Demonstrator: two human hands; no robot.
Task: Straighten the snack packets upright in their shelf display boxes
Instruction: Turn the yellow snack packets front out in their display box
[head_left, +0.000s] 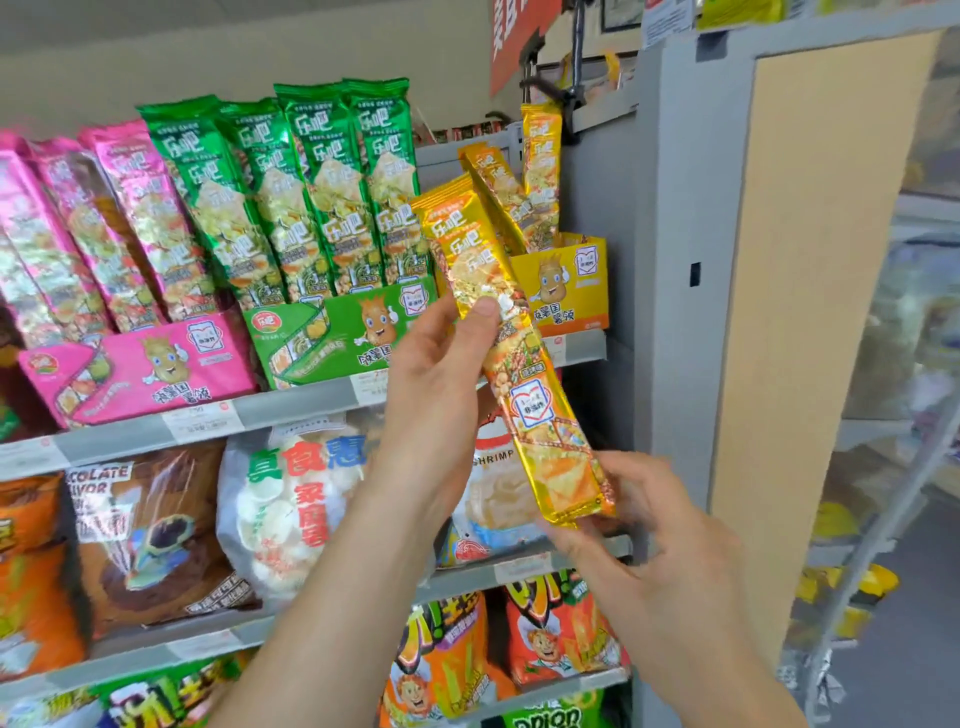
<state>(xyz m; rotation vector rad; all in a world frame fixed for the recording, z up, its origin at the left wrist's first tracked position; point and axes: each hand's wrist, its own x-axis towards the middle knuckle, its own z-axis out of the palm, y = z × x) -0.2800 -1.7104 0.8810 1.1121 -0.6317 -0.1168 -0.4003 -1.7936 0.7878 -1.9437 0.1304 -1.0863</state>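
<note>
holding yellow packet (524, 376) tilted, just in front of the yellow display box (574, 293), pinching its upper half with left hand (441, 379), curling fingers of right hand (660, 535) round its lower end.

There is only one view, from the camera on the person's head. It faces forward and a little downward at a shop shelf (291, 410), very near to it. The wide lens makes the shelf lines lean and bend. The display boxes (332, 332) fill the upper left. The left hand (436, 374) and right hand (660, 540) enter from the bottom edge and hold the gold packet (524, 374) near the centre. The grey side panel (670, 260) stands at the right; beyond it the picture is blurred, perhaps an aisle (909, 597).
</note>
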